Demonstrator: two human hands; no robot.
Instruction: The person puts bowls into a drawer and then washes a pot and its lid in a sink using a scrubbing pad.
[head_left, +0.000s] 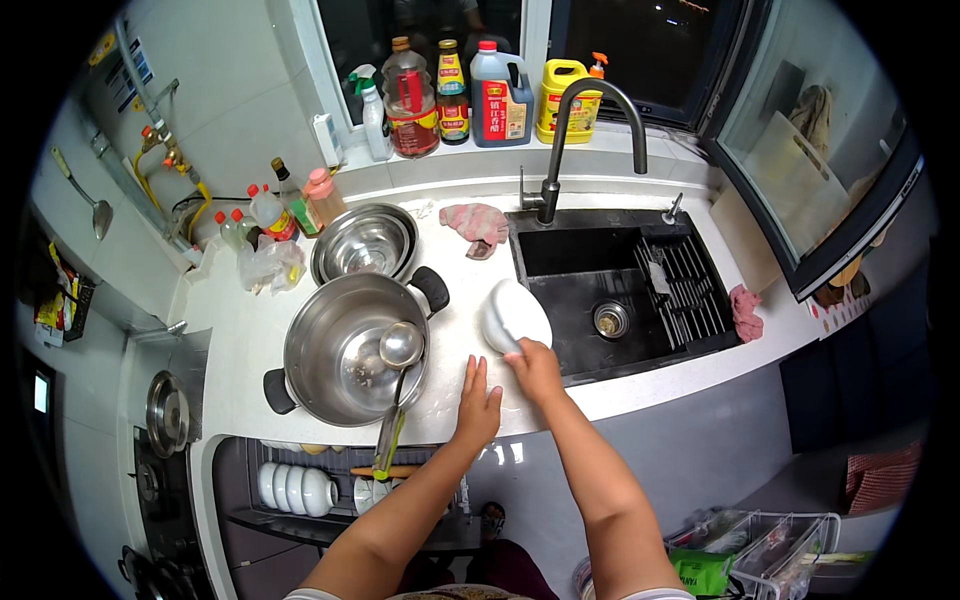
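Observation:
My right hand (535,370) grips the near rim of a white bowl (522,308), which is tilted beside the left edge of the black sink (580,255). My left hand (479,408) is empty, its fingers stretched out, over the counter's front part just left of the bowl. Left of that hand stands a large steel pot (318,335) with black handles. A ladle (402,345) rests in the pot, its green-and-black handle sticking out over the near rim.
Nested steel basins (365,243) sit behind the pot. A pink cloth (475,225) lies left of the dark faucet (552,180); another cloth (745,313) is right of the sink. Bottles (412,100) line the windowsill. White bowls (297,489) fill a pulled-out drawer rack below.

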